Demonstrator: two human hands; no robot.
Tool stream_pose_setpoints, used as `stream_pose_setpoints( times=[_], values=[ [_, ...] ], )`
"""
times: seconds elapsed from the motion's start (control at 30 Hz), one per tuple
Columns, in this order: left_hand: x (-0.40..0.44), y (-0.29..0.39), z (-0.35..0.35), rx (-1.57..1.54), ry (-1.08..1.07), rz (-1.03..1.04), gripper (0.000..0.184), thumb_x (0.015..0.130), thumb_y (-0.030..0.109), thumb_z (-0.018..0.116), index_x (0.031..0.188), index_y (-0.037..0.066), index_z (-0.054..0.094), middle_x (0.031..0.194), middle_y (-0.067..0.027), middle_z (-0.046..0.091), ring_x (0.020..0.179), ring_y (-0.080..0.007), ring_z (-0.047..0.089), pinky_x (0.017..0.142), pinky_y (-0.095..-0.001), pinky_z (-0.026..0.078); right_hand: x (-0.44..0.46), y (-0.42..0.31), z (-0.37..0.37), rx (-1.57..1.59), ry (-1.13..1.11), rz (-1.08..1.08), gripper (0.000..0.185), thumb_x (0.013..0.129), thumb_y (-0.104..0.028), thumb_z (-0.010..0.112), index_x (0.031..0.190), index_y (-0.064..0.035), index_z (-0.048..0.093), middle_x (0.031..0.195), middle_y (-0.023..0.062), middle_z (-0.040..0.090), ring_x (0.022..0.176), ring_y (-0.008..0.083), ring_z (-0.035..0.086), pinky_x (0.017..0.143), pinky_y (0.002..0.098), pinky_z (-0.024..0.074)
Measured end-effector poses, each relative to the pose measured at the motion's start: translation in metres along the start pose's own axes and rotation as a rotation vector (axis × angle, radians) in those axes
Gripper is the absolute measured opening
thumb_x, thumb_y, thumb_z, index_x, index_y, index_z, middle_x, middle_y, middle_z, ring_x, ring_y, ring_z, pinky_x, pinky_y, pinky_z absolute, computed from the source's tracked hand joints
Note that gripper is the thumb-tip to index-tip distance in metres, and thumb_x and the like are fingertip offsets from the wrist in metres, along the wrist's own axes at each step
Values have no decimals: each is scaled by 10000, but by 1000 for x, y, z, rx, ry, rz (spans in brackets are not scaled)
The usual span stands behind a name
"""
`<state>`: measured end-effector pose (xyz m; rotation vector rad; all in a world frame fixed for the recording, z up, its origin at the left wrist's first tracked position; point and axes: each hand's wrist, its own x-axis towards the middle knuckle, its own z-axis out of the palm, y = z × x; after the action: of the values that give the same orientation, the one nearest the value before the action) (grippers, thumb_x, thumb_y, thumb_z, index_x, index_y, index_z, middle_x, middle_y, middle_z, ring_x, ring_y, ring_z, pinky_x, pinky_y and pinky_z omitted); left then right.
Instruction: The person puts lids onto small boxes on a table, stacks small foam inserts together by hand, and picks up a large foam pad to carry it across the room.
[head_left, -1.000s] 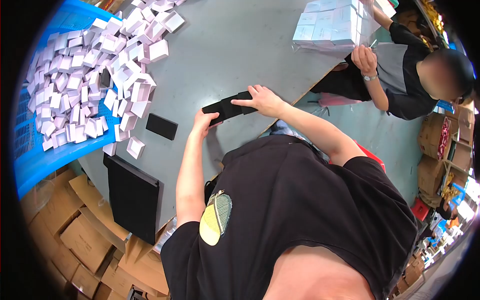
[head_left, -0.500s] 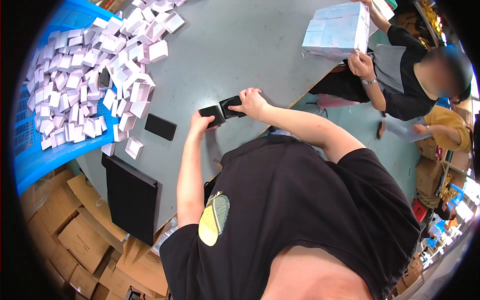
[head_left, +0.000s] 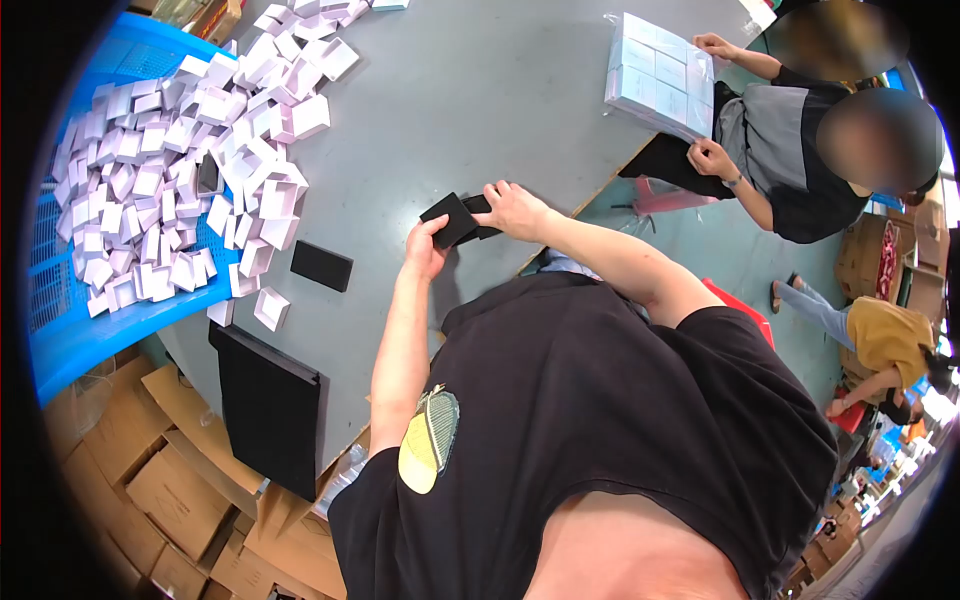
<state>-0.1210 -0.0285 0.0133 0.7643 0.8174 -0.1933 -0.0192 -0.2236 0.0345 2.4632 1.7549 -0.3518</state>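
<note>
Over the grey table, my left hand (head_left: 428, 248) grips a small black box piece (head_left: 452, 215), thumb on its near face. Close against it on the right is a second black box piece (head_left: 484, 204), gripped by my right hand (head_left: 515, 212). The left piece partly covers the right one; whether one sits inside the other I cannot tell. A flat black box (head_left: 321, 266) lies on the table left of my left hand. Farther left, white open trays (head_left: 150, 190) are heaped together, with one dark piece (head_left: 207, 174) among them.
The heap fills a blue plastic crate (head_left: 130, 325) and spills onto the table (head_left: 420, 90). A large black panel-like object (head_left: 265, 410) stands at the table's left edge, above cardboard boxes (head_left: 175, 490). Across the table a co-worker holds a wrapped block of pale boxes (head_left: 655, 80).
Both black pieces have come together, the left one shifting right and up to overlap the right one. The co-worker's wrapped block has tilted and moved slightly. Another person has moved in the background.
</note>
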Motion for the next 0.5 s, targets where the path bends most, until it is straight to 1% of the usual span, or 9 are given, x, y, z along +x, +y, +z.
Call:
stream_pose_setpoints(
  times=[0.1,0.13,0.23,0.3,0.33,0.37,0.43,0.47,0.5],
  values=[
    [6,0,-3,28,45,-28,314,867,90,626,1152,-27,564,1061,-123,643,999,-229,632,871,-375,530,-10,2,2,178,107,45,606,874,-104,533,1396,-398,440,1169,208,508,1020,348,551,860,406,497],
    [7,-1,-1,80,57,9,325,854,70,635,1154,-26,558,1061,-123,643,997,-229,633,873,-375,528,-13,4,3,234,144,62,642,852,-76,553,1400,-391,437,1156,206,510,1014,350,550,867,412,493],
    [8,-8,6,244,99,75,361,819,18,656,1159,-23,543,1061,-123,642,988,-230,635,875,-376,521,-32,12,-9,413,133,229,733,792,-22,599,1415,-367,425,1123,197,515,1006,361,541,889,439,480],
    [14,-11,8,368,134,76,381,801,-10,664,1159,-21,535,1062,-119,641,978,-233,638,873,-373,517,-45,28,-9,474,149,373,906,693,-20,704,1462,-340,346,1091,199,514,1029,387,520,930,456,463],
    [16,-14,9,432,128,128,414,784,58,715,1148,-23,535,1053,-124,642,955,-241,645,860,-365,518,-50,34,-10,525,155,431,938,680,-21,717,1478,-300,312,1098,197,511,1032,385,520,939,458,459],
    [13,-13,15,592,169,185,451,763,85,743,1147,-27,533,1055,-132,641,956,-243,644,857,-363,518,-54,38,-17,574,160,489,973,667,-22,730,1495,-260,277,1104,194,509,1036,383,519,947,460,455],
    [8,-11,29,906,253,304,531,721,139,798,1144,-36,529,1057,-147,640,957,-247,643,851,-360,517,-50,41,-30,676,278,391,964,671,-36,739,1494,-221,273,1128,183,512,1068,369,517,951,452,458],
    [2,-9,36,1004,316,387,554,670,168,809,1094,-55,531,1062,-188,638,983,-287,631,891,-371,491,-45,40,-39,728,336,340,961,672,-44,743,1494,-202,270,1140,178,514,1083,362,516,953,448,459],
    [2,-9,36,1109,346,437,566,669,166,809,1109,-53,528,1073,-196,634,999,-290,627,894,-374,492,-39,33,-52,764,372,285,950,665,-60,756,1483,-188,291,1158,157,520,1109,346,518,947,434,466]
  ],
)
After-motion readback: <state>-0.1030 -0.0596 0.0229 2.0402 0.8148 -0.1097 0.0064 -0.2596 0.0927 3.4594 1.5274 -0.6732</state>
